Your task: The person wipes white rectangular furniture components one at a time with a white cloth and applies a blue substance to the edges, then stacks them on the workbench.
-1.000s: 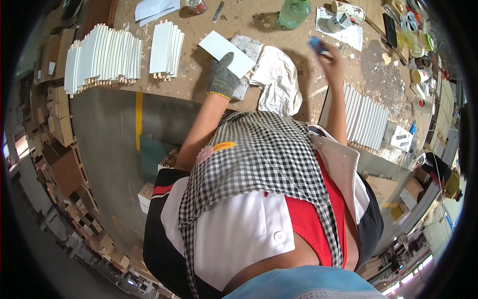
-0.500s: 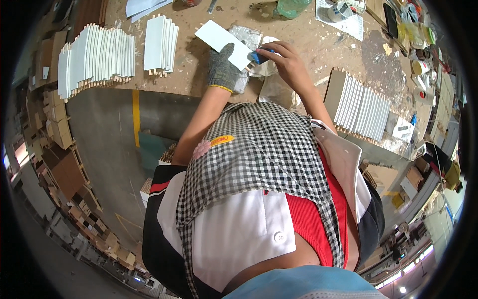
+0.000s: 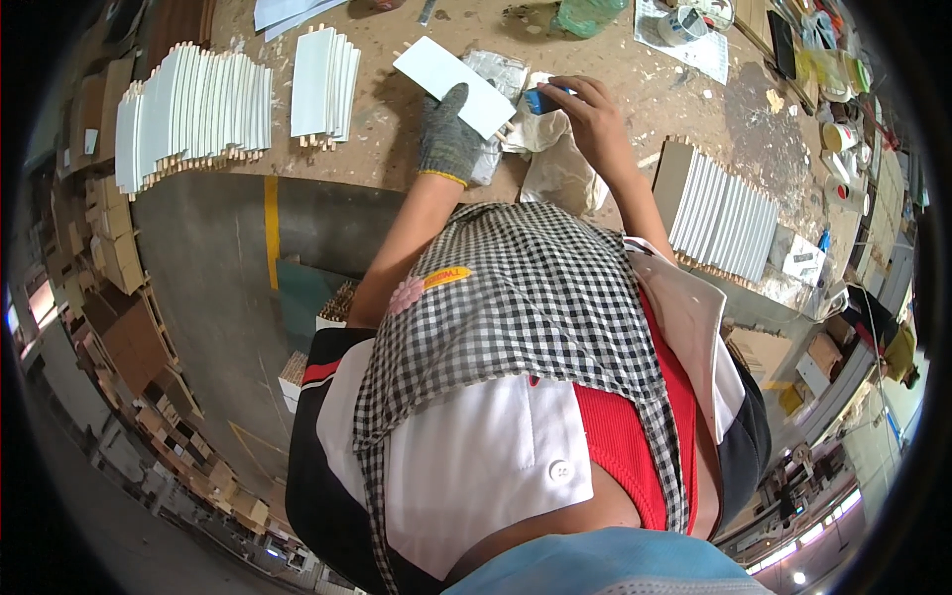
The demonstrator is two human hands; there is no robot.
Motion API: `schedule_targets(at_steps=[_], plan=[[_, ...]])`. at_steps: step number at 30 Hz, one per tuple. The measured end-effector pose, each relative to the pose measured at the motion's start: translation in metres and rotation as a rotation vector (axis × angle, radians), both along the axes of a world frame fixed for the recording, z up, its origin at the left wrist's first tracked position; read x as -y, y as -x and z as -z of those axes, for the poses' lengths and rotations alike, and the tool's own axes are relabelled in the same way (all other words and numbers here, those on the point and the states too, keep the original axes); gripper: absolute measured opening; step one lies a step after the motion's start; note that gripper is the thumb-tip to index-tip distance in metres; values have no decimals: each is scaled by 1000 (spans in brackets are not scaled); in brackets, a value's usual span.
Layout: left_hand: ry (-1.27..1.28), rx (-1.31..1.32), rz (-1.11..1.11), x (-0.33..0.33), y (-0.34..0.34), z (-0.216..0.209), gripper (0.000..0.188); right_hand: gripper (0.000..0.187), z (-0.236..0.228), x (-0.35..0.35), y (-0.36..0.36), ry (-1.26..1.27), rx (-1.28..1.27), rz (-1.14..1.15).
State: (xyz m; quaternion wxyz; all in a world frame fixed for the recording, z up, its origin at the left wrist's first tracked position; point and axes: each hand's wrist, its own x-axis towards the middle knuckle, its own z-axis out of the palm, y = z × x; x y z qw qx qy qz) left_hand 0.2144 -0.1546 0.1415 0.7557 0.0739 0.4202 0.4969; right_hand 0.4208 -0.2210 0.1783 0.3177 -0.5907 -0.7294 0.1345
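Note:
A white rectangular panel (image 3: 458, 85) with short wooden pegs at its ends is gripped by my left hand (image 3: 445, 139), which wears a grey knitted glove. The thumb lies on the panel's face and the other fingers are hidden under it. To the right, my bare right hand (image 3: 593, 121) pinches a small blue block (image 3: 541, 99), a little apart from the panel's right end. Below the hands lie a crumpled white cloth (image 3: 555, 177) and a grey-white wrapped bundle (image 3: 496, 71), partly covered by the panel.
A long row of white panels (image 3: 203, 109) and a smaller group of panels (image 3: 323, 87) stand at the left. Another panel row (image 3: 716, 210) is near the right edge of the workbench (image 3: 615, 69). A green plastic bag (image 3: 587, 14), tape roll (image 3: 684, 24) and phone (image 3: 781, 46) lie farther back.
My right hand has moved right with the blue block, away from the panel's end, where the block was touching or very close. My left hand still holds the panel, shifted slightly right.

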Motion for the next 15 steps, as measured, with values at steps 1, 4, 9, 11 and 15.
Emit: schedule_targets(at_steps=[1, 4, 9, 11, 15], plan=[[78, 56, -39, -1, 0, -3, 49, 48, -1, 1, -1, 21, -74, 33], [193, 240, -33, -5, 9, -18, 54, 48, -14, 7, 3, 85, -206, 40], [-50, -62, 25, -12, 11, -11, 49, 56, -35, 17, 19, 127, -242, -34], [56, 58, 50, -13, 16, 3, 41, 58, -38, 25, 25, 168, -201, 2], [90, 96, 3, -9, 12, 20, 36, 58, -16, 37, 30, 115, -101, 26]])
